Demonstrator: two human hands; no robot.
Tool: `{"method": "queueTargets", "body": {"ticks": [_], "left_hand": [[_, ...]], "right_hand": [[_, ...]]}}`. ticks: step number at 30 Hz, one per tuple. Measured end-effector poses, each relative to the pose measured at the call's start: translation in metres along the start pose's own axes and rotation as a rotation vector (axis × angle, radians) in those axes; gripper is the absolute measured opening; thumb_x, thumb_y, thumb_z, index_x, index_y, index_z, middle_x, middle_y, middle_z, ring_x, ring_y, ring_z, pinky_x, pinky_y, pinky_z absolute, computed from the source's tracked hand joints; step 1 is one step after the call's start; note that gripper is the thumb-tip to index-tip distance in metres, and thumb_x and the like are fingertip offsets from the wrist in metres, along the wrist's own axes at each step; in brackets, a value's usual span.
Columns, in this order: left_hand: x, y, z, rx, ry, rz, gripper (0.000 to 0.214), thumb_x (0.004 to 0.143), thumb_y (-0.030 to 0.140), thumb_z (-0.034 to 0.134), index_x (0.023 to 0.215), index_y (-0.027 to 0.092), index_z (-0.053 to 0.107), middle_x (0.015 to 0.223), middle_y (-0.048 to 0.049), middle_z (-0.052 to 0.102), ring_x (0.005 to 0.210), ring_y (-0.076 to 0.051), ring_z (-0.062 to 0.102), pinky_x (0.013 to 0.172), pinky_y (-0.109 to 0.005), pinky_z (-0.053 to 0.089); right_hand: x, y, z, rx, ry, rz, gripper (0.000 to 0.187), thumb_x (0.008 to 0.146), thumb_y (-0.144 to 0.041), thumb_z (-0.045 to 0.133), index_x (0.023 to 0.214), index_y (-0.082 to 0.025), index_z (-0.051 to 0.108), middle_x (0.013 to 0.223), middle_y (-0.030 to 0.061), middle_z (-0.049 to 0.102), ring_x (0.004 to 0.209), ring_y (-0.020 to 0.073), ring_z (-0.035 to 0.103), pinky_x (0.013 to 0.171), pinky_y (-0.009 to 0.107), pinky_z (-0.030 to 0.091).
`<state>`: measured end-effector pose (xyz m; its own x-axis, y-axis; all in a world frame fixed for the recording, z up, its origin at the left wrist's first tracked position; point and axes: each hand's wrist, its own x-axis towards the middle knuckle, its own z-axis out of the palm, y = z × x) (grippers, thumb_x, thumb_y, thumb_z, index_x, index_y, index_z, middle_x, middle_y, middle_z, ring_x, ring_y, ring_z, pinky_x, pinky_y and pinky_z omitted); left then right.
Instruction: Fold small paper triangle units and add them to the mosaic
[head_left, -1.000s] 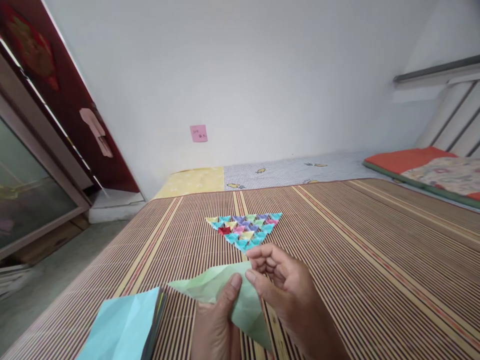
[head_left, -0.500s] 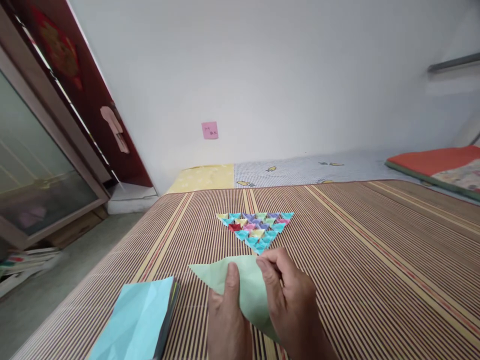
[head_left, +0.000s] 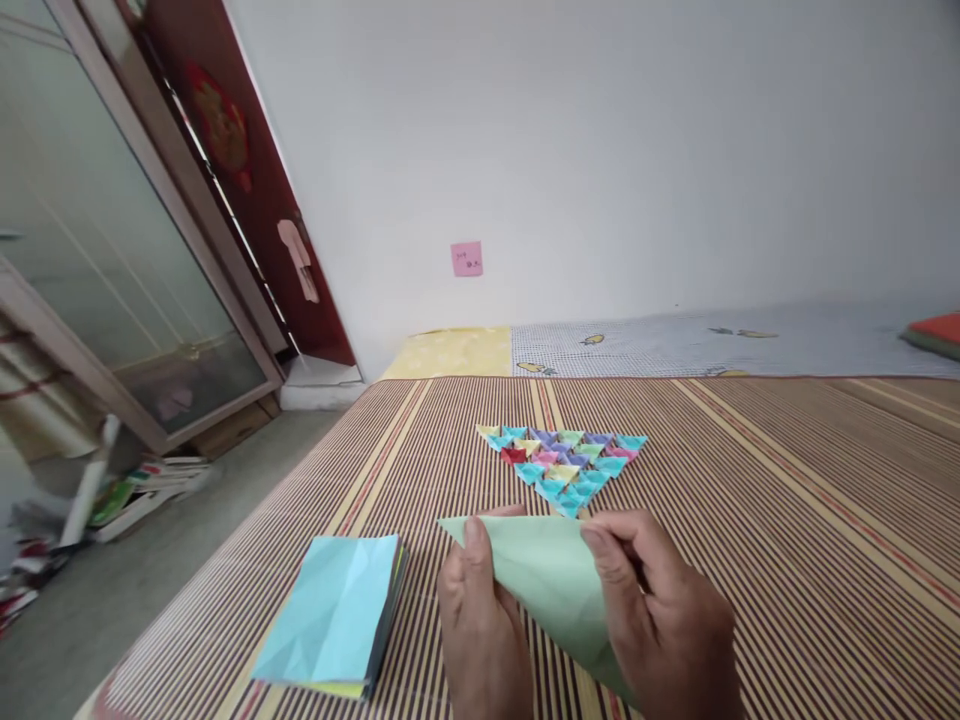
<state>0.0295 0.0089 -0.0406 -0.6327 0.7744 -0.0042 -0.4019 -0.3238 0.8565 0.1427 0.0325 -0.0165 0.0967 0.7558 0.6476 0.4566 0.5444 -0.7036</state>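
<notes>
A light green sheet of paper (head_left: pixel 551 575), folded into a triangle, is held up between my two hands. My left hand (head_left: pixel 480 610) grips it near its left corner, thumb on the front and fingers behind. On the right, my right hand (head_left: pixel 660 600) pinches the top edge between thumb and bent forefinger. Just beyond the paper lie several small folded paper boats (head_left: pixel 562 465) in many colours, set out in rows that form a triangle pointing at me. To the left of my hands sits a stack of coloured paper (head_left: pixel 330 610) with a creased light blue sheet on top.
A striped mat (head_left: pixel 787 520) covers the bed, with a patterned sheet (head_left: pixel 637 340) showing along the wall. A pink note (head_left: pixel 466 259) is stuck to the wall. At far right lies an orange cushion-like thing (head_left: pixel 937 332). The bed's edge drops to a grey floor (head_left: pixel 247 440) at left.
The view has swung left, so everything sits further right. My left thumb has shifted closer to the paper's left corner, and the top edge is straighter. Both hands still hold the paper.
</notes>
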Motion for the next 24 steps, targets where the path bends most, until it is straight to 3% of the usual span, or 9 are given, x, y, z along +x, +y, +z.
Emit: {"method": "queueTargets", "body": {"ticks": [6,10,16,18,20,22,24], "left_hand": [[0.0,0.02,0.008,0.147,0.025,0.025,0.052,0.092,0.063,0.058,0.091,0.016,0.08,0.078,-0.01,0.073,0.065,-0.022,0.063,0.055,-0.028,0.049],[0.002,0.028,0.01,0.178,0.074,0.084,0.055,0.087,0.067,0.061,0.086,0.015,0.08,0.076,-0.0098,0.07,0.065,-0.02,0.06,0.057,-0.028,0.049],[0.027,0.022,0.0,-0.159,0.143,0.066,0.043,0.087,0.057,0.069,0.094,0.015,0.078,0.086,-0.007,0.07,0.08,-0.017,0.063,0.075,-0.027,0.051],[0.028,0.02,0.001,-0.24,0.067,0.038,0.053,0.086,0.064,0.066,0.098,0.014,0.077,0.089,-0.0087,0.071,0.083,-0.019,0.065,0.078,-0.028,0.052],[0.021,0.015,0.005,-0.221,-0.104,-0.05,0.059,0.083,0.068,0.068,0.107,0.016,0.076,0.099,-0.0116,0.074,0.092,-0.023,0.068,0.082,-0.033,0.054],[0.01,0.006,0.01,-0.137,-0.243,-0.147,0.05,0.07,0.05,0.088,0.103,0.016,0.077,0.092,-0.0096,0.076,0.086,-0.024,0.07,0.082,-0.034,0.054],[0.001,-0.002,0.014,-0.116,-0.226,-0.219,0.05,0.061,0.047,0.094,0.094,0.013,0.078,0.08,-0.0087,0.076,0.076,-0.024,0.071,0.078,-0.035,0.055]], "right_hand": [[-0.001,0.003,-0.001,-0.036,0.023,-0.038,0.025,0.101,-0.035,0.052,0.083,-0.025,0.065,0.068,-0.0005,0.072,0.051,0.0166,0.065,0.051,0.024,0.049],[-0.002,0.006,-0.001,-0.049,0.037,-0.083,0.022,0.102,-0.033,0.052,0.086,-0.025,0.066,0.069,-0.0003,0.072,0.053,0.0174,0.066,0.054,0.026,0.051],[-0.002,0.008,-0.005,-0.114,0.068,-0.089,0.021,0.103,-0.033,0.052,0.091,-0.024,0.067,0.072,0.0014,0.073,0.055,0.0185,0.067,0.057,0.028,0.052],[0.0,0.008,-0.007,-0.132,0.101,-0.054,0.021,0.103,-0.034,0.052,0.091,-0.024,0.066,0.072,0.0013,0.073,0.056,0.0184,0.066,0.055,0.027,0.051],[0.001,0.009,-0.007,-0.131,0.111,-0.019,0.022,0.103,-0.035,0.052,0.089,-0.024,0.065,0.07,0.0011,0.071,0.054,0.018,0.065,0.052,0.026,0.05],[0.002,0.009,-0.005,-0.121,0.113,0.002,0.023,0.102,-0.036,0.052,0.088,-0.023,0.064,0.069,0.0012,0.07,0.054,0.0182,0.065,0.052,0.027,0.049],[0.001,0.009,-0.003,-0.112,0.113,0.003,0.024,0.102,-0.037,0.052,0.087,-0.023,0.065,0.069,0.0016,0.071,0.054,0.0188,0.065,0.054,0.027,0.05]]}}
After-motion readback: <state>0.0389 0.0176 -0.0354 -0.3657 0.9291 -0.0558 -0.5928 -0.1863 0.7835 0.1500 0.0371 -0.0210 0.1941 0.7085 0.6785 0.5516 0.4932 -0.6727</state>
